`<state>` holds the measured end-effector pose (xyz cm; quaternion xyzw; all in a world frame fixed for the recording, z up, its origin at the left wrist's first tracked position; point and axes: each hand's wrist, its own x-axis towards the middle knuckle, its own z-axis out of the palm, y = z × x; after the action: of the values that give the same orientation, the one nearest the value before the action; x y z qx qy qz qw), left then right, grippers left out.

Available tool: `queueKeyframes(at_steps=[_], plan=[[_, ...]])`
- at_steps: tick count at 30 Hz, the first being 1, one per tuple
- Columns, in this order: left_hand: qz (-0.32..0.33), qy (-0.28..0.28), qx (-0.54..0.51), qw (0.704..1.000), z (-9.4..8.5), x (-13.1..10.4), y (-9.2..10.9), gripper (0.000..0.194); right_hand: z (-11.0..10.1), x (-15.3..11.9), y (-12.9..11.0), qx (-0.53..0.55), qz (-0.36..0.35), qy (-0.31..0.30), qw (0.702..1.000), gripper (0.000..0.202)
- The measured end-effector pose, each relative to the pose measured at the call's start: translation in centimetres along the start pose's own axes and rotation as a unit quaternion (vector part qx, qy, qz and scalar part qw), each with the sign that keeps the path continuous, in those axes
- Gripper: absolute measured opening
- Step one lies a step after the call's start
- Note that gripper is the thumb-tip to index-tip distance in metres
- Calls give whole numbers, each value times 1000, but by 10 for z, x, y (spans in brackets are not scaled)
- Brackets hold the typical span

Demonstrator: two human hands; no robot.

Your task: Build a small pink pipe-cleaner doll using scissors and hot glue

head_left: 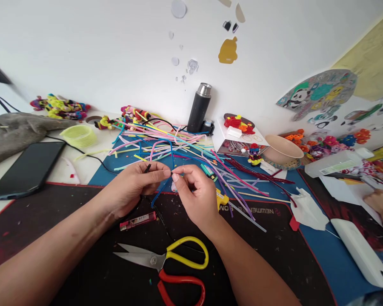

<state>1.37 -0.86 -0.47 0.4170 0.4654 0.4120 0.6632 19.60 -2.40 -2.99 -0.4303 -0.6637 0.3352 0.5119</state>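
Note:
A black pipe cleaner [147,168] pokes up from the closed fingers of my left hand [137,182]. My right hand [194,191] is closed in a pinch, its fingertips meeting those of the left at a small dark bit of the same strand. Most of the strand is hidden by the fingers. A blue pipe cleaner [161,191] runs down behind the meeting point. Below the hands lie a red lighter [138,221] and scissors [153,260] with one yellow and one red handle, blades parted and pointing left.
Many coloured pipe cleaners [159,136] are heaped behind the hands. A black thermos [199,108] stands by the wall, left of a white box [221,142]. A phone [25,168] lies left. At right are a bowl [282,151], a bottle [336,163] and another person's hand [381,204].

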Motion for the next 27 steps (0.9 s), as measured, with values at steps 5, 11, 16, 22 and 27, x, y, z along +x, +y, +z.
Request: queueKeyframes(at_steps=[5,11,16,22,27], plan=[[11,2,12,1000,0,0,0,42,0,0,0,-1,2,9,1000,14],[9,3,16,1000,0,0,-1,42,1,0,0,-6,-4,5,1000,12],[9,-3,21,1000,1,0,1,45,1,0,0,-13,2,1,1000,12],[10,-5,15,1000,3,0,2,44,0,0,2,0,26,2,1000,18],[7,-3,6,1000,1,1,-2,45,0,0,2,0,25,3,1000,17]])
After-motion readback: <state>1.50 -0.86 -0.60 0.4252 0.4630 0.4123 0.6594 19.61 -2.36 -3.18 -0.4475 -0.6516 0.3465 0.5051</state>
